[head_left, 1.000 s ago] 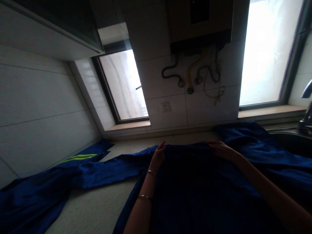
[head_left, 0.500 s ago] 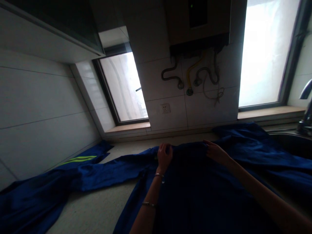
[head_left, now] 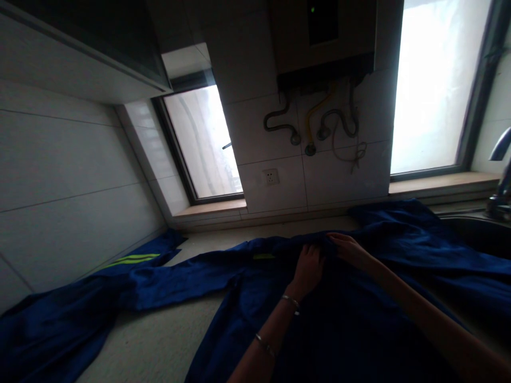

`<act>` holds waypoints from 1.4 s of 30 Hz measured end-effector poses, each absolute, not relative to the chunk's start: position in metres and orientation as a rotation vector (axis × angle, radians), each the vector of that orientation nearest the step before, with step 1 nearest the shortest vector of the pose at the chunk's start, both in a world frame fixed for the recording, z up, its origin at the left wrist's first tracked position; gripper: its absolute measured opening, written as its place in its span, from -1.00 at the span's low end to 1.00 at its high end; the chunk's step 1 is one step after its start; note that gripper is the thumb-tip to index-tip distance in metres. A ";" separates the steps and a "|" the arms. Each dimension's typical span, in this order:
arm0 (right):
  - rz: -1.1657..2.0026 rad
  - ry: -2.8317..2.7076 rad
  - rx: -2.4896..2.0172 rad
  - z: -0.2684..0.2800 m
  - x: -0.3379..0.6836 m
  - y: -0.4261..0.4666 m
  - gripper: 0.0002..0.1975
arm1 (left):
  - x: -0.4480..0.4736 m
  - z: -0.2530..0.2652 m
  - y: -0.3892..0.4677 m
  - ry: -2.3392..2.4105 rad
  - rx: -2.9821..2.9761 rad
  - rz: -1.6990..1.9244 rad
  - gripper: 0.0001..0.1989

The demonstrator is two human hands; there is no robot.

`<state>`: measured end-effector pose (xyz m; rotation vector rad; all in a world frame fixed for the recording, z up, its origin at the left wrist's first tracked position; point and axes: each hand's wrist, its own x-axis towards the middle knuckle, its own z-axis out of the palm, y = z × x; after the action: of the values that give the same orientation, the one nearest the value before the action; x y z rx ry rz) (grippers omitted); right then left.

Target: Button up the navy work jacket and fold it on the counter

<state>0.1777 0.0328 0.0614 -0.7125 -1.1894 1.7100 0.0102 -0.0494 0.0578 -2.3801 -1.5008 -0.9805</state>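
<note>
Beneath the left hand and right hand, a blue garment lies spread over the counter, reaching out to either side. The right hand pinches the garment's far edge between thumb and fingers. Just beside it, the left hand has its fingers curled onto the garment, though it is too dark to tell whether they grip. Beyond the hands, a socket sits on the wall; to their right are a sink and a tap.

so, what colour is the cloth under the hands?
Dark blue cloth, with a yellow-green strip; clearest in the current head view.
</note>
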 end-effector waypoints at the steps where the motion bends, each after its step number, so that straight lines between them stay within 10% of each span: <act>1: 1.693 -1.197 -0.693 0.063 0.177 0.031 -0.65 | 0.009 0.058 -0.049 -1.515 -2.375 -0.940 -0.73; 12: 1.587 -0.992 -0.519 0.069 0.174 0.023 -0.49 | 0.015 0.044 -0.047 -1.669 -2.164 -0.884 -0.92; 26: 1.442 -1.018 -0.684 0.063 0.185 0.040 -0.52 | -0.072 0.086 -0.040 -1.939 -2.100 -0.718 -0.69; 34: 0.306 -1.667 -0.822 0.080 0.174 0.012 -0.84 | -0.091 0.085 -0.033 -2.003 -2.036 -0.869 -0.83; 42: -0.091 -2.469 -0.703 0.074 0.089 -0.016 -0.68 | -0.086 0.088 -0.031 -1.815 -2.016 -1.215 -0.81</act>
<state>0.0885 -0.0156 0.0744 -0.7035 -2.4685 -0.0911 -0.0858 -0.0311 0.0880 -2.0165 -1.8146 -1.2154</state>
